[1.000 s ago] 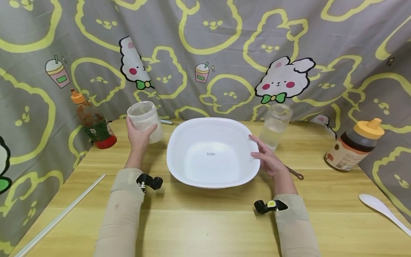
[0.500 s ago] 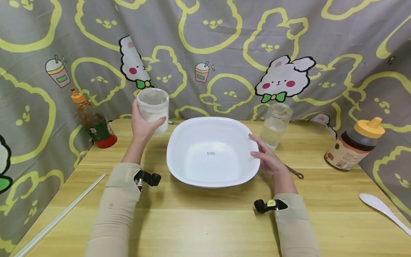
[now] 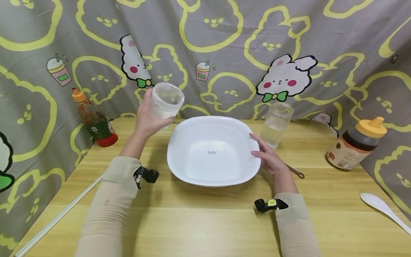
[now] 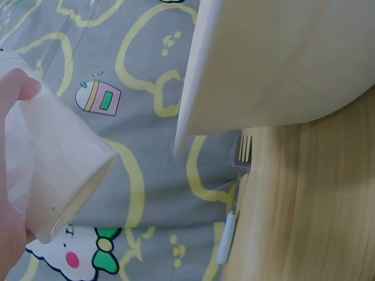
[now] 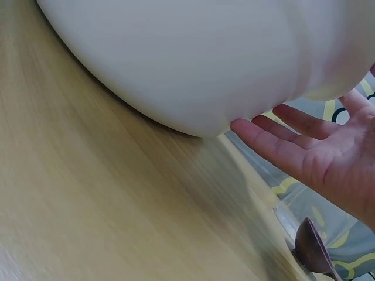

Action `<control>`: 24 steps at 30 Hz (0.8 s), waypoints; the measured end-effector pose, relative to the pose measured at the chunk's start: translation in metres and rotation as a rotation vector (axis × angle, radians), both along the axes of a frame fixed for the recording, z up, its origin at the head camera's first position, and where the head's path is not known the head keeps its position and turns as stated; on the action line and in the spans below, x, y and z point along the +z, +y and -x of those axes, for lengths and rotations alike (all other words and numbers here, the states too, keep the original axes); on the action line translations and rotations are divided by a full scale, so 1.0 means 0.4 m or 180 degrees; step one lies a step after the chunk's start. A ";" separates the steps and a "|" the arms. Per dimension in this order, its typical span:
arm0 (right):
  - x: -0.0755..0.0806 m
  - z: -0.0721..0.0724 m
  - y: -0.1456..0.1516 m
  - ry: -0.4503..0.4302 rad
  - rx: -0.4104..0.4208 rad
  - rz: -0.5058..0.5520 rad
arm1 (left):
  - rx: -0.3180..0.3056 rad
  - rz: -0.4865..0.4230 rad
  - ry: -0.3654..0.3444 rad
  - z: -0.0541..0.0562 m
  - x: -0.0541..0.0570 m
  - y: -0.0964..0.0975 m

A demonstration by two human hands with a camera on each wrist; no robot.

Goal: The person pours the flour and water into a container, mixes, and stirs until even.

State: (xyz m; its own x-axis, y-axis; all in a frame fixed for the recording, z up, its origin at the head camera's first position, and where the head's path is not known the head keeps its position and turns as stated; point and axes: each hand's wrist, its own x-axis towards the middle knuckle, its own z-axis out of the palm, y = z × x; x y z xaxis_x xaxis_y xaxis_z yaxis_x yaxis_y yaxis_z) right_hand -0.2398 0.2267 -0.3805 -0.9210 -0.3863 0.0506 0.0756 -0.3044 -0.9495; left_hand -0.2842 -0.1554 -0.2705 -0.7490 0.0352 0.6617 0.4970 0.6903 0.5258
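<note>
My left hand point(image 3: 149, 116) grips a lidless, translucent plastic jar point(image 3: 165, 107) holding something white, tilted to the right. It is in the air, just left of and above the rim of a white basin point(image 3: 184, 171). In the left wrist view the jar point(image 4: 64, 158) slants, its base toward the lower right. My right hand point(image 3: 269, 157) holds the basin's right rim, fingertips over the edge. From the right wrist, that hand's other fingers point(image 5: 275, 143) touch the basin's outer side point(image 5: 193, 64) from below. The basin rests on the wooden table, a small printed mark inside.
Behind the basin lies a fork point(image 4: 231, 216). A glass jar of clear liquid point(image 3: 275, 126) and a brown ladle point(image 5: 313, 246) are near my right hand. A red sauce bottle point(image 3: 96, 123), chopsticks point(image 3: 61, 216), a brown sauce bottle point(image 3: 356, 144) and a white spoon point(image 3: 382, 210) lie around the sides.
My left hand has raised the plastic jar off the table, brought it rightward to the basin and tipped it to the right. My right hand has stayed on the basin's rim.
</note>
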 end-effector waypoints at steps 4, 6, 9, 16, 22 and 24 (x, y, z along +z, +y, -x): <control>-0.002 -0.001 0.000 -0.0008 -0.0014 -0.0008 | -0.0040 0.0593 0.0024 -0.004 0.008 0.015; -0.002 0.000 0.001 -0.0018 -0.0021 -0.0014 | -0.0087 0.0872 0.0081 -0.005 0.007 0.023; -0.003 0.000 0.000 -0.0024 -0.0022 -0.0019 | -0.0139 0.1215 0.0215 -0.007 0.000 0.034; -0.003 -0.002 -0.002 -0.0002 -0.0008 -0.0007 | -0.0075 0.1927 0.0499 -0.007 -0.012 0.049; -0.003 -0.003 -0.001 -0.0006 -0.0016 -0.0047 | -0.0068 0.2147 0.0594 -0.009 -0.014 0.061; -0.003 -0.004 0.001 -0.0011 -0.0020 -0.0074 | -0.0079 0.2175 0.0599 -0.010 -0.013 0.066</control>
